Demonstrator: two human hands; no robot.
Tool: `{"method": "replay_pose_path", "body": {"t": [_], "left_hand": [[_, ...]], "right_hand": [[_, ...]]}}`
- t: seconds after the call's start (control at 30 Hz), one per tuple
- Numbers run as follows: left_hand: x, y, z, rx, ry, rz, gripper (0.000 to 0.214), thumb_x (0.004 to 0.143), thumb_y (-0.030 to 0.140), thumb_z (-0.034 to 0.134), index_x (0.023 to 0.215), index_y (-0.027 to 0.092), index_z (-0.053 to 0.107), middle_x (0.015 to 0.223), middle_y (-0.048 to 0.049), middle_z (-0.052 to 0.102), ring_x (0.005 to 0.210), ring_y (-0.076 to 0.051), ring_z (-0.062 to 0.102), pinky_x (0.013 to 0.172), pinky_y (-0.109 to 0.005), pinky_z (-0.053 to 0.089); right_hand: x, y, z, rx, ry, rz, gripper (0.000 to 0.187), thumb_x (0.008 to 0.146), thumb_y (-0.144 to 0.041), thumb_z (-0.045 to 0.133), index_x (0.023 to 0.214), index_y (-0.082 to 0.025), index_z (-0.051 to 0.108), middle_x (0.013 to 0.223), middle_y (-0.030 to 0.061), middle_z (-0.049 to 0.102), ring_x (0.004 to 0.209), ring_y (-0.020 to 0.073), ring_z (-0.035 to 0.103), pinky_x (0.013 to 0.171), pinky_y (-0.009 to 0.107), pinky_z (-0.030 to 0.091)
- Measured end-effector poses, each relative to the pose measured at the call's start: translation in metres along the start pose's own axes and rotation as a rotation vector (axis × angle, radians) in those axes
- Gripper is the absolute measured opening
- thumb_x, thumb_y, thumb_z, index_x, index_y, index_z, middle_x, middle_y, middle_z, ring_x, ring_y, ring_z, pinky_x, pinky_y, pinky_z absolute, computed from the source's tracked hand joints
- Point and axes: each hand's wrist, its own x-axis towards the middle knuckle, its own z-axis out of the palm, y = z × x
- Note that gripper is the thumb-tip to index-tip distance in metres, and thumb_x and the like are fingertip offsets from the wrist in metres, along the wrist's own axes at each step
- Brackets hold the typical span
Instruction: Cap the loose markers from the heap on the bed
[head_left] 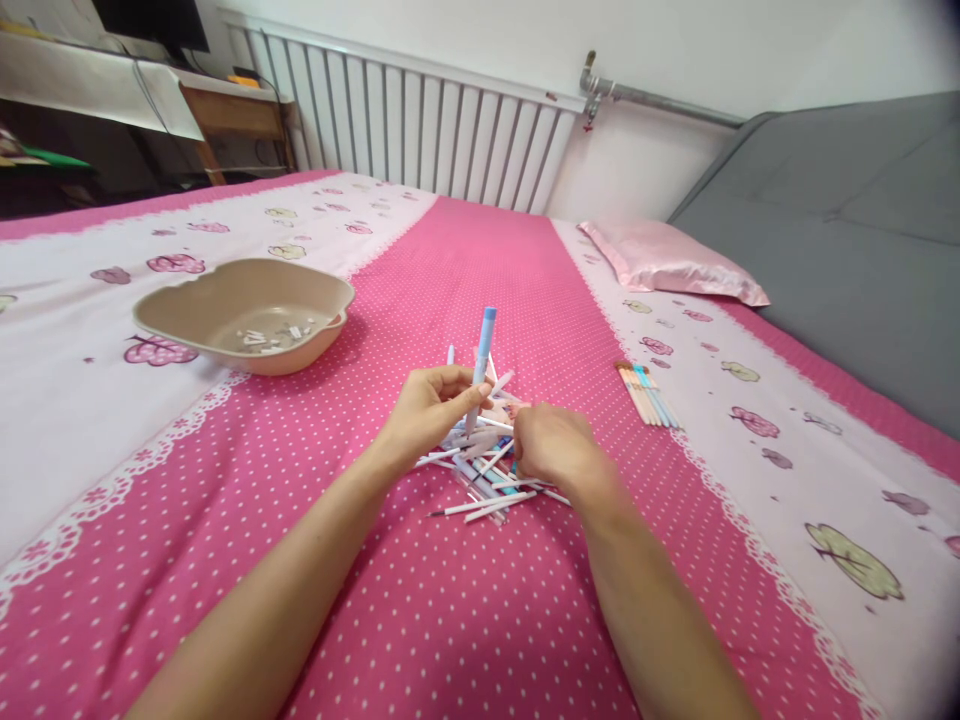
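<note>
Pen (481, 358), slim cylinder, dotted pink bedspread (450, 610)

Beyond my hands (431, 405) I see a radiator (409, 115) along the white wall (465, 35) (a pipe (667, 103) runs off near its right end); to their right, a grey headboard (840, 205); far left, a desk (234, 114) with a black screen (154, 20).

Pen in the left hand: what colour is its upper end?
The upper end is blue; head view.
</note>
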Motion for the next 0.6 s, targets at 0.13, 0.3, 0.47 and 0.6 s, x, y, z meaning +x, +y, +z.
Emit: {"method": "replay_pose_path", "body": {"t": [0.13, 0.3, 0.47, 0.6], "left_hand": [[0.0, -0.001, 0.0, -0.005, -0.007, -0.002, 0.028, 0.071, 0.036, 0.065, 0.082, 0.01, 0.065, 0.073, -0.0044, 0.066, 0.065, -0.011, 0.06, 0.058, -0.019, 0.046], [0.0, -0.002, -0.001, -0.006, -0.013, -0.008, 0.026, 0.072, 0.035, 0.064, 0.081, 0.011, 0.064, 0.072, -0.0035, 0.066, 0.064, -0.01, 0.059, 0.058, -0.019, 0.045], [0.0, -0.001, -0.001, 0.0, -0.016, -0.004, 0.025, 0.073, 0.034, 0.064, 0.081, 0.011, 0.064, 0.072, -0.0035, 0.065, 0.064, -0.01, 0.059, 0.058, -0.019, 0.045], [-0.001, 0.001, 0.0, 0.02, -0.014, -0.014, 0.024, 0.074, 0.034, 0.063, 0.08, 0.01, 0.064, 0.072, -0.0039, 0.066, 0.063, -0.01, 0.059, 0.058, -0.019, 0.045]], "right_hand": [[0.003, -0.004, 0.004, 0.004, -0.003, -0.021, 0.034, 0.065, -0.014, 0.06, 0.098, -0.018, 0.069, 0.084, 0.0126, 0.071, 0.085, 0.0278, 0.066, 0.067, 0.032, 0.05], [0.004, -0.008, 0.003, -0.029, -0.04, -0.059, 0.033, 0.068, -0.014, 0.057, 0.099, -0.017, 0.068, 0.088, 0.0139, 0.07, 0.088, 0.0273, 0.066, 0.069, 0.032, 0.05], [0.002, -0.007, 0.003, -0.07, -0.059, -0.142, 0.031, 0.065, -0.016, 0.059, 0.094, -0.015, 0.069, 0.094, 0.0147, 0.068, 0.086, 0.0262, 0.065, 0.065, 0.029, 0.048], [-0.002, 0.003, -0.001, -0.004, -0.033, -0.208, 0.025, 0.065, -0.017, 0.056, 0.087, -0.016, 0.07, 0.088, 0.0117, 0.069, 0.076, 0.0222, 0.064, 0.059, 0.026, 0.044]]}}
